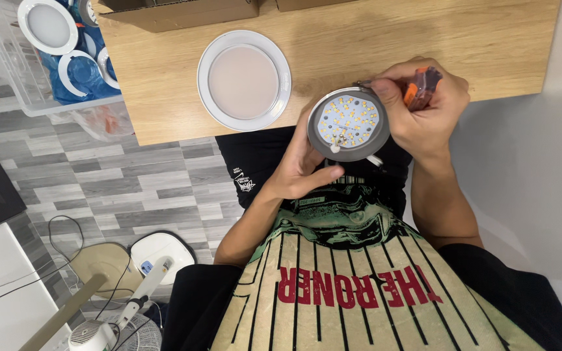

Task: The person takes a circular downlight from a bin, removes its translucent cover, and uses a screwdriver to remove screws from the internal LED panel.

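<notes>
My left hand [299, 166] cups a round grey downlight body [349, 123] from below and from the left, with the thumb under its rim. The light's white board of small yellow LEDs faces up, uncovered. My right hand [424, 107] grips a small orange-handled screwdriver [422, 86], and its fingertips pinch at the top rim of the light. The tool's tip is hidden by the fingers. Both hands hold the light just off the near edge of the wooden table [372, 39], above my lap.
A round white-rimmed diffuser cover [244, 79] lies flat on the table left of the hands. Cardboard boxes [183, 13] stand along the far edge. A clear plastic bin [47, 58] with white rings and blue bags sits at top left. A fan [108, 328] stands on the floor.
</notes>
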